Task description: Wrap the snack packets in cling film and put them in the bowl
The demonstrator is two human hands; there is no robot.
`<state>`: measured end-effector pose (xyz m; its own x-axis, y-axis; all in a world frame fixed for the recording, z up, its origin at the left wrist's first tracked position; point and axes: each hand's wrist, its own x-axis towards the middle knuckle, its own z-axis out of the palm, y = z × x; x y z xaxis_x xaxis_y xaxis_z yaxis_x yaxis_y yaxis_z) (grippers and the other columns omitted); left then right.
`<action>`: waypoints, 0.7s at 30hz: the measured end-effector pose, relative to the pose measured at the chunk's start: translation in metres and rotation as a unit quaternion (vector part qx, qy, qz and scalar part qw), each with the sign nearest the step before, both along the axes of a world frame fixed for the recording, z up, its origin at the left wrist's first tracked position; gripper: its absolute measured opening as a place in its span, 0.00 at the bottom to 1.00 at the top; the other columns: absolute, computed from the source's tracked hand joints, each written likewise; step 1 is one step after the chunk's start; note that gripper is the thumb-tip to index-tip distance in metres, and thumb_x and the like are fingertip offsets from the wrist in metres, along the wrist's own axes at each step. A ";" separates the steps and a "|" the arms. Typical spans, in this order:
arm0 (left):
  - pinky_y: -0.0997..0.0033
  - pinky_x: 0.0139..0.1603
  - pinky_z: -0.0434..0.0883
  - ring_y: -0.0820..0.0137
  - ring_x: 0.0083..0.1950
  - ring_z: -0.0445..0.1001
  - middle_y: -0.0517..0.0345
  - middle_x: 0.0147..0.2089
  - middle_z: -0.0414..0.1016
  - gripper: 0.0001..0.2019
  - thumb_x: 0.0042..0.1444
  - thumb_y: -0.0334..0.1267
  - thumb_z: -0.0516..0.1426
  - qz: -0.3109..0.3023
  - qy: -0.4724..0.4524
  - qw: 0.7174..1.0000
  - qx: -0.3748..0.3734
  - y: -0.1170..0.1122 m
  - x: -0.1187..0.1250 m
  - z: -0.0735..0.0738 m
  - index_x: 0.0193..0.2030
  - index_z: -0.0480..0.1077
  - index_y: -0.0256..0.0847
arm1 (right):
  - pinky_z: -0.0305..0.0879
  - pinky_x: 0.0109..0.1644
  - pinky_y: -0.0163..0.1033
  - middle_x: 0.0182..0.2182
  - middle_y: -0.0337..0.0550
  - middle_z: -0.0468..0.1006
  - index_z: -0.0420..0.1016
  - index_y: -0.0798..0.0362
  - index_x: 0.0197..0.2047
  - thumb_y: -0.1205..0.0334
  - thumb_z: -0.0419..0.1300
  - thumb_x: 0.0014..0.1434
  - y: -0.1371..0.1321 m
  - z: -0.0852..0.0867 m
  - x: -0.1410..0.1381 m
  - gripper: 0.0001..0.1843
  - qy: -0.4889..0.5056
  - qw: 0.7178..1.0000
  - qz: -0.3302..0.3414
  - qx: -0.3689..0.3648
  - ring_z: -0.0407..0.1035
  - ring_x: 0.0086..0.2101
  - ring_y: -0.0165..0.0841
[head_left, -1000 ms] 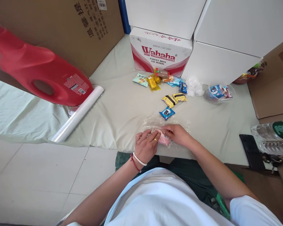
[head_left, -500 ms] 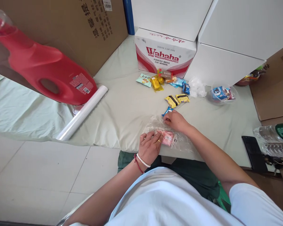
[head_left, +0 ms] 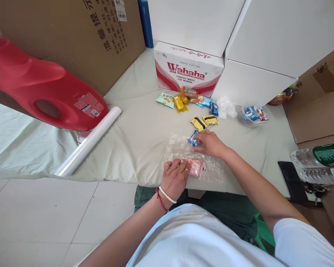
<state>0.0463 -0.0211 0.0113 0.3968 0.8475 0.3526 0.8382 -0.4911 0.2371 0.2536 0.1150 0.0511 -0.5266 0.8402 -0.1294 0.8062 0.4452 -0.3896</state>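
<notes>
A sheet of clear plastic wrap (head_left: 176, 147) lies on the pale green cloth (head_left: 139, 133) at the table's near edge. A pink snack packet (head_left: 195, 167) rests on it. My left hand (head_left: 174, 177) presses the wrap down just left of the pink packet, fingers curled. Farther back, my right hand (head_left: 210, 142) is closed on a small blue snack packet (head_left: 193, 139) at the wrap's far edge.
Two yellow packets (head_left: 203, 121) and a cluster of assorted snacks (head_left: 183, 99) lie in front of a Wahaha carton (head_left: 187, 68). A roll of wrap (head_left: 87, 141) and a red jug (head_left: 44, 94) sit left. Bottles (head_left: 320, 155) and a phone (head_left: 291, 178) lie right.
My right hand left the pink packet, reached back to the blue packet and has drawn it onto the wrap. The left hand stayed by the pink packet.
</notes>
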 end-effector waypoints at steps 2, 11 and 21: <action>0.52 0.49 0.63 0.57 0.52 0.74 0.52 0.54 0.83 0.14 0.67 0.34 0.55 -0.003 0.006 1.000 -0.004 -0.001 0.000 -0.001 0.56 0.77 0.48 | 0.55 0.47 0.42 0.37 0.44 0.80 0.78 0.50 0.43 0.61 0.68 0.61 -0.004 -0.002 -0.004 0.07 0.003 0.998 0.058 0.009 0.66 0.44 0.42; 0.55 0.54 0.61 0.61 0.52 0.73 0.55 0.52 0.83 0.11 0.68 0.33 0.56 0.006 0.037 0.999 0.030 0.000 0.001 0.000 0.53 0.78 0.44 | 0.58 0.41 0.37 0.37 0.43 0.78 0.72 0.53 0.45 0.62 0.59 0.66 -0.012 0.006 -0.011 0.06 0.066 0.994 0.067 -0.062 0.68 0.37 0.35; 0.56 0.40 0.61 0.62 0.43 0.72 0.54 0.54 0.83 0.12 0.67 0.34 0.57 -0.001 0.063 0.997 0.033 -0.001 0.001 0.001 0.54 0.78 0.43 | 0.56 0.38 0.35 0.31 0.39 0.78 0.80 0.53 0.40 0.68 0.59 0.64 -0.024 0.002 -0.016 0.07 0.067 0.991 0.014 -0.117 0.69 0.34 0.32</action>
